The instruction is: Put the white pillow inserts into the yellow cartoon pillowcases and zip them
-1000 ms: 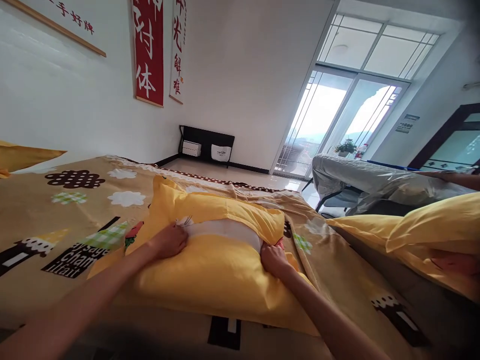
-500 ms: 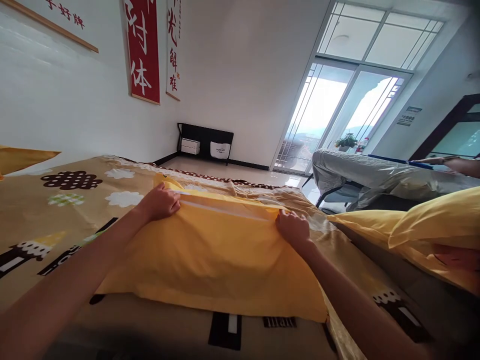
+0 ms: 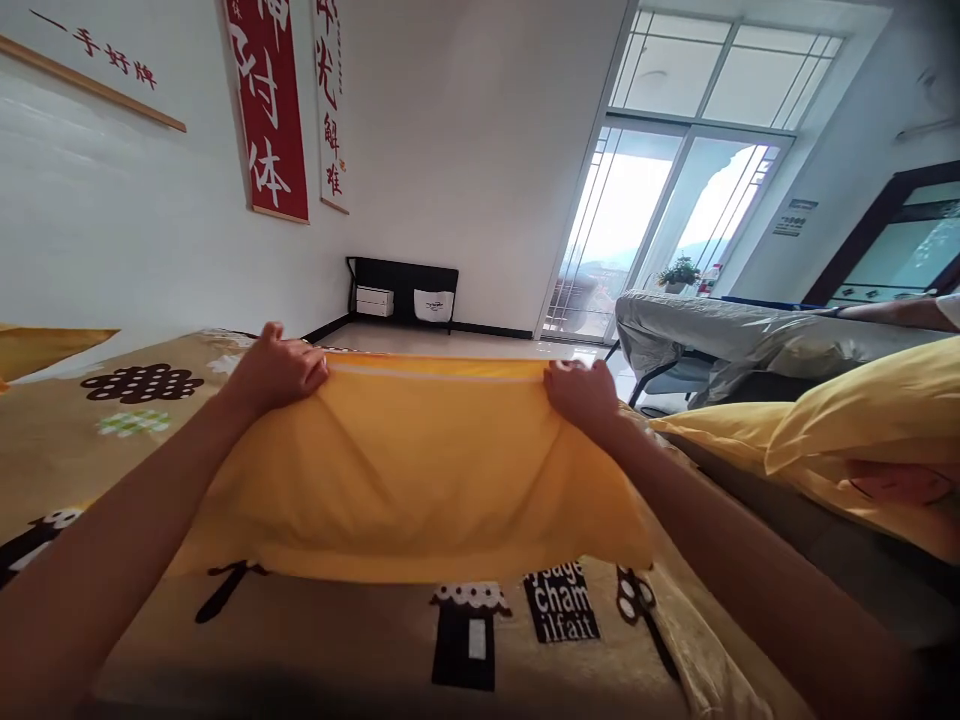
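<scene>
A yellow pillowcase (image 3: 435, 460) hangs from both my hands in front of me, its far edge pulled straight with a pale strip running along it. Gripping the left end of that edge is my left hand (image 3: 274, 370), fingers closed round the fabric. My right hand (image 3: 583, 393) clasps the other end in the same way. Below them the cloth sags in soft folds. Its near edge hangs over a tan patterned bedspread (image 3: 337, 640); whether it touches there I cannot tell.
Yellow pillows (image 3: 885, 410) lie at the right. Behind them another person's arm (image 3: 892, 313) reaches over a plastic-covered table (image 3: 675, 325). More yellow fabric (image 3: 52, 350) lies at the far left. A low black rack (image 3: 401, 285) stands against the back wall.
Both hands have lifted the pillowcase's far edge, and my left hand has shifted outward to the left. Its near edge has risen away from me, uncovering more of the bedspread print.
</scene>
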The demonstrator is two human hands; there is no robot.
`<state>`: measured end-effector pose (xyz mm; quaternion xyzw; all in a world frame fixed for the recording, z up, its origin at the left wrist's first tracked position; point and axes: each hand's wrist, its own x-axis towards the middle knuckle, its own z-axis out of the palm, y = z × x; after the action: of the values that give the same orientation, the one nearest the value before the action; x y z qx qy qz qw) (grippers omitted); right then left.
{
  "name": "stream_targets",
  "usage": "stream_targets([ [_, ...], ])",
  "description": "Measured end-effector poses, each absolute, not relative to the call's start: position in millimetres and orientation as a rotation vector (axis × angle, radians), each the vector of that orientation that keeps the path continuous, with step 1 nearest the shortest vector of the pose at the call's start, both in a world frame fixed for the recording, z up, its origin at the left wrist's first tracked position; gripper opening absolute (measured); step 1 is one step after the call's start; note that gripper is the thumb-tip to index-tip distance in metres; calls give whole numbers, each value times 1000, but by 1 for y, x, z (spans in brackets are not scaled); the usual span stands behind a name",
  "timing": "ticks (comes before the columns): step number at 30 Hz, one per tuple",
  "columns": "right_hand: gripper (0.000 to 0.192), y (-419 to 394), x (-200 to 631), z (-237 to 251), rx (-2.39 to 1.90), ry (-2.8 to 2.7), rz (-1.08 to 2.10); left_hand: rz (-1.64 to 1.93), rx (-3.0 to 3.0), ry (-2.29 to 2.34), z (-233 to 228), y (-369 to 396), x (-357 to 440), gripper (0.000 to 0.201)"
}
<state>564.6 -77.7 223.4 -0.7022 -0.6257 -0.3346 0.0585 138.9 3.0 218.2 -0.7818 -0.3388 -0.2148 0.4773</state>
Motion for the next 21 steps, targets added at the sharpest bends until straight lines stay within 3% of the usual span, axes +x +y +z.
stream_targets([
  [2, 43, -79, 567, 247, -1948, -1715, -1204, -604, -1794, -916, 232, -4, 133, 36],
  [5, 38, -82, 574, 236, -1652, -1783, -1395, -616, -1764, -906, 227, -16, 120, 34],
  [9, 26, -86, 583, 204, -1455, -2486, -1291, -343, -1923, -667, 202, -21, 104, 32],
  [15, 38, -83, 586, 238, -1636, -2108, -1357, -425, -1832, -775, 218, -15, 106, 31],
  [21, 23, -85, 584, 189, -1633, -2430, -1080, -341, -1959, -688, 206, -15, 117, 32],
])
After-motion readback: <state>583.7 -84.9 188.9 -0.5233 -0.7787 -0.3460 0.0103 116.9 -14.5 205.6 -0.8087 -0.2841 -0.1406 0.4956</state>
